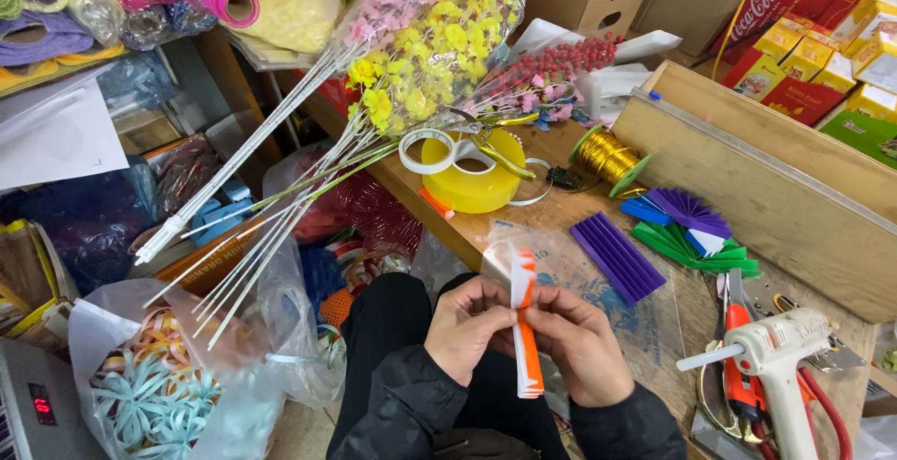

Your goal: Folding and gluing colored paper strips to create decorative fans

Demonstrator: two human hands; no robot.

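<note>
Seen from above, two bare hands meet over the person's lap at the lower middle of the view. The left hand (470, 325) is curled, its fingers pinched on the left side of a pleated orange and white paper strip (525, 329). The right hand (581, 340) is also closed around the strip, gripping it from the right, so the folded paper stands upright between both hands, its top fanning open a little and its lower end hanging below the fingers. Black sleeves cover both wrists.

All places below are given relative to that paper strip. Just beyond it, on the wooden table (570, 208), lies a clear plastic sheet. To the right of the strip, near it, rests a flat pleated purple paper (618, 256). Farther right sit folded paper fans (691, 231) in purple, green, blue and white. Lower right of the strip, a white hot glue gun (780, 353) lies over orange-handled scissors (740, 367). Beyond the strip, a large roll of yellow tape (472, 175) sits with a smaller white tape roll leaning on it. A spool of gold wire (605, 156) stands to the upper right. Up and left of the strip, long-stemmed artificial flowers (439, 35) in yellow, pink and red lie across the table edge. Far lower left, a plastic bag holds pale blue ribbon bows (154, 404).
</note>
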